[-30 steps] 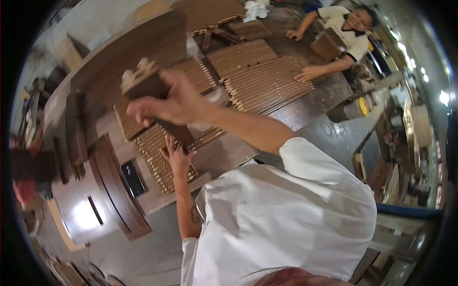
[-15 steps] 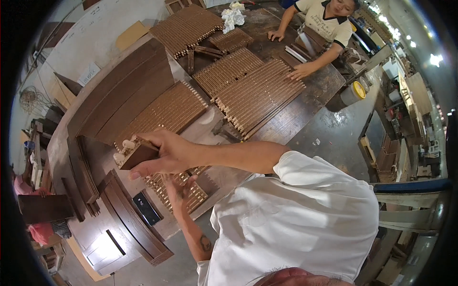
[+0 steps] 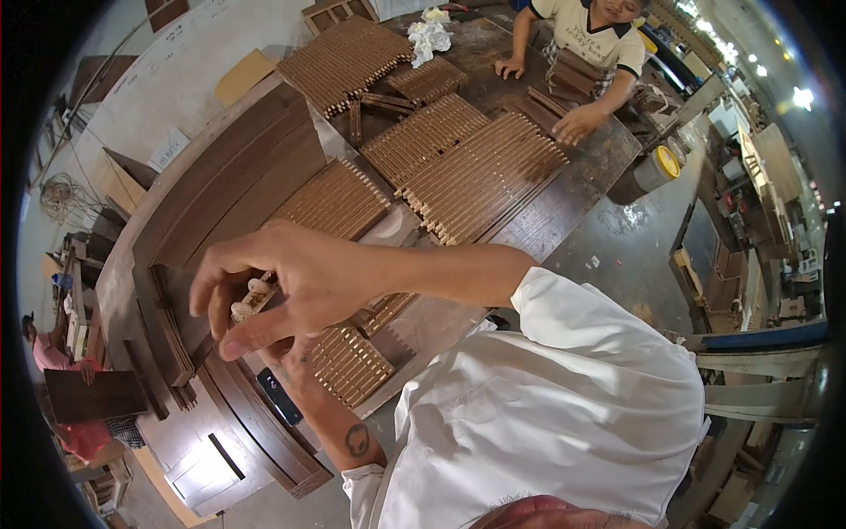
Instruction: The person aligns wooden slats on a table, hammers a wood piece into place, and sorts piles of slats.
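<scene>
Right hand (image 3: 242, 310) was curved in a C around a pale-pegged wooden piece (image 3: 254, 300), just left of the near slatted stack (image 3: 352, 366), but couldn't tell if it was actually pinching it. Left hand (image 3: 293, 354) was mostly hidden behind, so can't tell its grip either.

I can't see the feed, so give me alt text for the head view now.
The right hand curls around a pale-ended wooden piece, overlapping the mostly hidden left hand; whether either grips is unclear. Beyond, rows of brown wooden strips cover part of a worktable, with a co-worker at its far side.
</scene>
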`<state>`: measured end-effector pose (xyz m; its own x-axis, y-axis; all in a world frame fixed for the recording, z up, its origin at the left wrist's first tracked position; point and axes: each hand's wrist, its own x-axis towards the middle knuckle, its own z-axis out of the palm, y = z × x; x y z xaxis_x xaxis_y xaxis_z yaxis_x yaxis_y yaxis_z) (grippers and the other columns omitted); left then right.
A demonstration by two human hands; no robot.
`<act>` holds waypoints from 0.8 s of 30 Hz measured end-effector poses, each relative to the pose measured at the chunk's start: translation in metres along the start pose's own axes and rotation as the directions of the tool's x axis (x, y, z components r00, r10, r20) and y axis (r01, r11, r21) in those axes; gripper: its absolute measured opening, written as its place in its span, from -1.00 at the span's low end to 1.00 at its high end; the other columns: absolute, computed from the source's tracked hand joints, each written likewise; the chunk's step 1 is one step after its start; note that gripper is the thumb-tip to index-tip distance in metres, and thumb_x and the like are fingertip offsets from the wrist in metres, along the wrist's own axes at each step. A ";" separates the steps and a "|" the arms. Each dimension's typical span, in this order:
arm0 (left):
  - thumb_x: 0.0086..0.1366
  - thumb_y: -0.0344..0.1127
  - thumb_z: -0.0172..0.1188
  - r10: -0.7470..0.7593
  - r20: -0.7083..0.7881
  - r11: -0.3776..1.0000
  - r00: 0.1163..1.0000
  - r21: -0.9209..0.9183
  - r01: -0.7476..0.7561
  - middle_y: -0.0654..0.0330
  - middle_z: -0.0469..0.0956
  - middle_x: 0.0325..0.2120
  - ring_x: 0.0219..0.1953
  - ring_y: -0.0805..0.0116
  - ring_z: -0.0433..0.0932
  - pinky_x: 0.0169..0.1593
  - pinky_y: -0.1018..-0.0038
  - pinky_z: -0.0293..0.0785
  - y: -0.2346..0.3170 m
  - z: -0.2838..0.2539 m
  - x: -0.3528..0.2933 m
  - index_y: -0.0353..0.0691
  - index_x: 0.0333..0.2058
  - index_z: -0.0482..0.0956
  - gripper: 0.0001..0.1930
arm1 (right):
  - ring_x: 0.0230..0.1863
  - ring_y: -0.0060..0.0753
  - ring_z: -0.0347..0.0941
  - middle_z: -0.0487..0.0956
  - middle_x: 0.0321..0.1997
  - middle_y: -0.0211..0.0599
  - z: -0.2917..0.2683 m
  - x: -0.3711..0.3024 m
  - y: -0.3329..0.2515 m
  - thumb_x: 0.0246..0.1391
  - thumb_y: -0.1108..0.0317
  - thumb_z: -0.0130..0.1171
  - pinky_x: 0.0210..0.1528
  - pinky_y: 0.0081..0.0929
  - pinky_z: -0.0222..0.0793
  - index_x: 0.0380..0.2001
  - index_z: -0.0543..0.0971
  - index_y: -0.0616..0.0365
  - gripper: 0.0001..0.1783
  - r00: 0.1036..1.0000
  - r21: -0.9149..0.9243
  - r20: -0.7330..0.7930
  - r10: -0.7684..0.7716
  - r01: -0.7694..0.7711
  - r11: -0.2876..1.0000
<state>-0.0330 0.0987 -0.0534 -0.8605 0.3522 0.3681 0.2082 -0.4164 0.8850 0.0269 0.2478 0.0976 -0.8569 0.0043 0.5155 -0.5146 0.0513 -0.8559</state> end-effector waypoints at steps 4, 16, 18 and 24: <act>-0.14 -0.30 0.46 -0.014 0.055 1.000 0.998 -0.003 0.014 0.08 0.49 -0.18 -0.21 0.25 0.54 -0.12 0.41 0.46 -0.005 0.013 0.005 -0.38 -0.13 0.43 -0.42 | -0.51 -0.52 0.50 0.60 -0.52 -0.33 -0.001 0.013 -0.003 -0.06 0.15 0.38 -0.43 -0.55 0.39 -0.38 0.60 0.22 -0.66 0.994 0.017 0.097 0.041 -0.043 0.999; -0.14 -0.28 0.42 0.036 0.251 0.992 0.967 0.111 -0.066 0.06 0.49 -0.21 -0.25 0.20 0.54 -0.15 0.38 0.47 -0.001 0.014 0.037 -0.38 -0.17 0.43 -0.45 | -0.55 -0.57 0.52 0.56 -0.54 -0.38 -0.010 0.022 0.006 0.09 0.44 0.17 -0.63 -0.58 0.28 -0.39 0.51 0.22 -0.92 0.977 0.096 0.211 0.022 -0.043 0.994; -0.14 -0.28 0.41 0.061 0.332 0.990 0.941 0.101 -0.100 0.06 0.49 -0.22 -0.25 0.19 0.54 -0.15 0.37 0.48 0.002 0.021 0.043 -0.38 -0.17 0.43 -0.46 | -0.55 -0.49 0.52 0.53 -0.54 -0.31 -0.015 0.014 0.011 0.04 0.49 0.15 -0.58 -0.55 0.35 -0.38 0.48 0.22 -0.93 0.986 0.177 0.165 0.034 -0.063 0.982; -0.14 -0.27 0.39 0.183 0.615 0.980 0.767 -0.058 -0.188 0.05 0.49 -0.24 -0.27 0.16 0.55 -0.17 0.35 0.48 0.002 0.044 0.063 -0.38 -0.19 0.43 -0.48 | -0.59 -0.37 0.54 0.52 -0.64 -0.27 -0.030 0.014 0.031 -0.08 0.56 0.11 -0.60 -0.46 0.44 -0.58 0.47 0.24 -0.94 0.967 0.172 0.201 -0.156 0.122 0.977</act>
<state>-0.0669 0.1569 -0.0159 -0.3352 0.7094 0.6200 0.3392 -0.5230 0.7819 -0.0002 0.2789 0.0799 -0.7543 -0.2049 0.6238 -0.6128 -0.1211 -0.7809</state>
